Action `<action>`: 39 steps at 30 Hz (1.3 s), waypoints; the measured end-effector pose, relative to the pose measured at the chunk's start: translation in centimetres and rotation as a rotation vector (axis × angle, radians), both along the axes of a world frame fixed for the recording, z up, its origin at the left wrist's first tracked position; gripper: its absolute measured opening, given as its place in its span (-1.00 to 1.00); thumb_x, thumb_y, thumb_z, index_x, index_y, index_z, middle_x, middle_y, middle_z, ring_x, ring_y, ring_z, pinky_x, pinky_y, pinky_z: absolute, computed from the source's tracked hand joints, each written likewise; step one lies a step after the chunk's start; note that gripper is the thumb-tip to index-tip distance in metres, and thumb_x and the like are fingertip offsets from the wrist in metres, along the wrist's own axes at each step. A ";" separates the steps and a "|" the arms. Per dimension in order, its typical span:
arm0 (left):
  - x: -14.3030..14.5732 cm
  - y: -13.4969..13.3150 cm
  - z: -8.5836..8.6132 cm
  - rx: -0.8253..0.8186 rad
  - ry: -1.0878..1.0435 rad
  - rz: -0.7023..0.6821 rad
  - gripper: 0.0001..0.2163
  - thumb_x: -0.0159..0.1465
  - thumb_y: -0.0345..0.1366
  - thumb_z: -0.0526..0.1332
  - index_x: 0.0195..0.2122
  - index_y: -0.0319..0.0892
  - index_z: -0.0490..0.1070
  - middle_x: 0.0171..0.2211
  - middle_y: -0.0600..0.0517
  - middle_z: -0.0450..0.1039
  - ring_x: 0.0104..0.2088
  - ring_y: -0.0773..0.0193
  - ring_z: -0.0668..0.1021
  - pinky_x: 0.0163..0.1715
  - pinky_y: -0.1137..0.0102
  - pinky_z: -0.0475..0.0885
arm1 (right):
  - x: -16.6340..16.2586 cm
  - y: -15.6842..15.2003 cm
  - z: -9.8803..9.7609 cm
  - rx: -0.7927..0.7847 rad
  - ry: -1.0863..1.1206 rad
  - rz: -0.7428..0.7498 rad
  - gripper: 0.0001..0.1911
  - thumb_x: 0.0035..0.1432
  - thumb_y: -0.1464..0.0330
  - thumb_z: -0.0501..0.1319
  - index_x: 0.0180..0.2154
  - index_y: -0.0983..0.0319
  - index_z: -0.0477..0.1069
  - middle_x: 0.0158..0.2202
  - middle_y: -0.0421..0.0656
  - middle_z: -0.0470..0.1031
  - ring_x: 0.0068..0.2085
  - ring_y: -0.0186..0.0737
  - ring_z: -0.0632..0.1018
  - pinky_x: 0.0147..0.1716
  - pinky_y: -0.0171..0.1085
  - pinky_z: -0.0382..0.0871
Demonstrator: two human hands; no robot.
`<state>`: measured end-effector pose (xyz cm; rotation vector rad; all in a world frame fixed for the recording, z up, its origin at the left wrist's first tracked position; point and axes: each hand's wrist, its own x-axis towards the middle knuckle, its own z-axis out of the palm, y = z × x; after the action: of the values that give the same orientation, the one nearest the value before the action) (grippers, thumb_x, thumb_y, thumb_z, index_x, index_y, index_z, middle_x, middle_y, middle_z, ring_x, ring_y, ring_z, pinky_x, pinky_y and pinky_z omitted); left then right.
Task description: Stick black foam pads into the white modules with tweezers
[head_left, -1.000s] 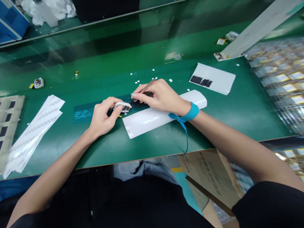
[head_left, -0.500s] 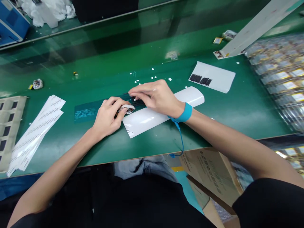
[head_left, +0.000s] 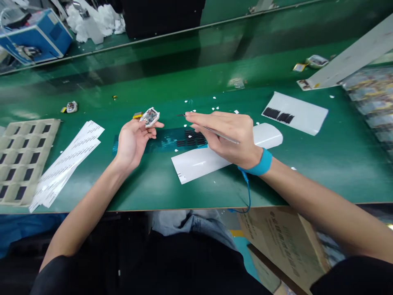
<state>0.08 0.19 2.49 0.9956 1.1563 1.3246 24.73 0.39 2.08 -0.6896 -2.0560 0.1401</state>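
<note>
We are seeing a blue case (head_left: 55, 35); just right of this case, a bottle (head_left: 93, 30) is standing before crumpled white wads (head_left: 108, 18), farther right a black panel (head_left: 162, 17) is showing, and well right, nearer us, a cardboard carton (head_left: 276, 235) is sitting.

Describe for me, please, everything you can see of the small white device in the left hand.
The small white device has a rounded, plastic-looking shell, open on the side facing the camera. Inside are dark and metallic-looking parts resembling electronics, too small to tell apart. A yellow-edged piece shows at its left; whether they are joined is unclear. It sits tilted in the left hand, fingers touching its lower edge, apparently raised above the green bench.
</note>
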 end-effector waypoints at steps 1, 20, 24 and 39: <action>0.0 -0.2 0.0 -0.023 -0.021 -0.019 -0.87 0.28 -0.31 0.25 -0.29 -0.23 0.57 -0.32 -0.12 0.66 -0.43 0.28 0.51 -0.36 0.34 0.43 | -0.1 -0.3 0.0 0.025 -0.027 0.008 -0.70 0.45 0.45 0.25 0.10 0.08 0.63 0.07 -0.13 0.70 -0.16 -0.11 0.77 -0.21 -0.13 0.69; 2.7 -3.2 0.8 -0.102 -0.048 0.054 -0.79 0.12 -0.46 0.36 -0.50 -0.15 0.31 -0.45 0.10 0.56 -0.50 0.34 0.61 -0.33 0.33 0.71 | 0.2 -2.6 0.6 -0.084 -0.379 0.088 -0.63 0.59 0.24 0.05 0.15 -0.02 0.61 0.18 -0.25 0.63 -0.22 -0.21 0.72 -0.34 -0.18 0.56; 2.9 -3.6 0.9 -0.106 -0.042 0.057 -0.79 0.08 -0.46 0.38 -0.52 -0.16 0.33 -0.46 0.10 0.56 -0.48 0.34 0.61 -0.33 0.34 0.72 | -0.3 -2.7 0.7 -0.072 -0.412 0.085 -0.66 0.59 0.24 0.09 0.12 -0.03 0.63 0.11 -0.27 0.69 -0.21 -0.21 0.74 -0.40 -0.21 0.54; 3.2 -3.9 0.8 -0.117 -0.054 0.069 -0.75 -0.01 -0.47 0.42 -0.58 -0.20 0.31 -0.50 0.13 0.51 -0.51 0.41 0.58 -0.47 0.50 0.65 | -0.4 -2.7 0.2 0.327 -0.336 0.129 -0.77 0.47 0.45 0.30 0.11 0.31 0.50 0.06 -0.12 0.72 -0.13 -0.21 0.75 -0.22 -0.25 0.63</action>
<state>3.24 -3.70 3.32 0.8378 1.2221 1.3145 24.36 -2.33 2.31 -0.3957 -2.3710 -0.2516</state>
